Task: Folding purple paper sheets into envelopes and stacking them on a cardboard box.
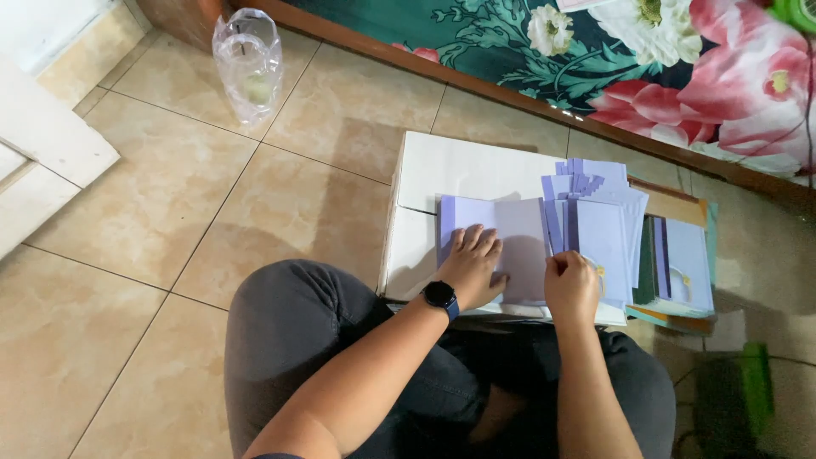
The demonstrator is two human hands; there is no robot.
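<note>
Dark-trousered knees point(289, 340) fill the bottom of the view, the person sitting cross-legged on the tiled floor point(280, 161) just behind a white box point(450, 170) that serves as the surface. On the box lies a lilac sheet point(510, 234), and the left hand point(473, 268) rests flat on it, palm down, fingers point(476, 242) spread and holding nothing, only pressing the paper; a black watch point(440, 296) sits on that wrist. The right hand point(571, 287) is at the near right part of the box, its fingers curled shut at the lower edge of a fanned stack of lilac cards point(599, 225) (whether they truly pinch a card or only touch it cannot be told from here). The stack overlaps the sheet's right edge and spreads toward the far right corner of the box. Just right of the box lies a second pile point(680, 263) of lilac and green cards on the floor. Well to the far left of the box stands a clear plastic bag point(246, 64). Beyond the box runs a wooden edge below a floral cloth point(646, 59). Near right of the box, a blurred green object point(739, 395) sits on the floor.
</note>
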